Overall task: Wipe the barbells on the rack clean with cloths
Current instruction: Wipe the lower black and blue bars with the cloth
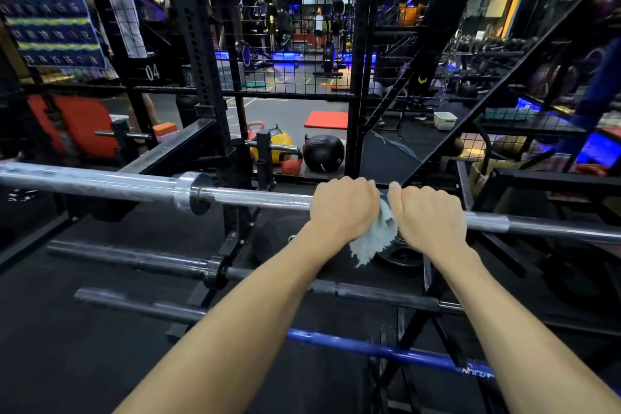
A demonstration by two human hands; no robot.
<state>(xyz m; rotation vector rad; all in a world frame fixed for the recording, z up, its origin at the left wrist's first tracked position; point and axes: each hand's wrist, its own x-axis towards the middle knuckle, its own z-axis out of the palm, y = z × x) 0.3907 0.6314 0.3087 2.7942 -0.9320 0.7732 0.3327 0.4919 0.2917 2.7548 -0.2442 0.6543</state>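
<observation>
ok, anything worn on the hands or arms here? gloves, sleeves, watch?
Nothing worn. The left hand and right hand are bare, no gloves, and no rings show from this side. Both forearms are bare up to the frame edge: no sleeves, watch, bands or markings in view.

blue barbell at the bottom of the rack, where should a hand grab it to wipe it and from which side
Grip the blue barbell on its bare shaft, from above with the palm down. It lies level and open on top, while rack struts cross close beneath it.
</observation>
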